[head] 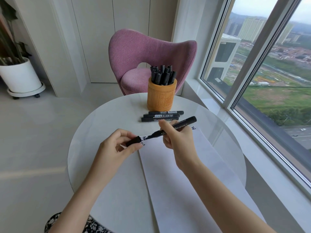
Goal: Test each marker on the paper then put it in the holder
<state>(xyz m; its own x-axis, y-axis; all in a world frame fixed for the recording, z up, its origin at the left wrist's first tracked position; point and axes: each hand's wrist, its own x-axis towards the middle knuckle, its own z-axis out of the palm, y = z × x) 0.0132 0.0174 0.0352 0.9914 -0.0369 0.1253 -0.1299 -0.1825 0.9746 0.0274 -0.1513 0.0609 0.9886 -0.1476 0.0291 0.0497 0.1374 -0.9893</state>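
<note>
- Right hand (178,142) grips the marker (190,119); left hand (116,147) pinches its cap (133,141), just off the tip.
- Three loose markers (161,116) lie between the hands and the crowded holder (159,98).

obstacle: three loose markers (162,116) just before holder (160,98) | holder mouth: packed with upright markers (163,75) | free: tabletop (109,118) left of holder

marker (184,122): black, tilted over paper (185,165) | cap (133,141) off | 3 markers (161,116) flat beside holder (159,96)

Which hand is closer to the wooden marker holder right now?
Right. The right hand, gripping a marker, is directly in front of the holder; the left hand, pinching the cap, is farther off to the left.
</note>
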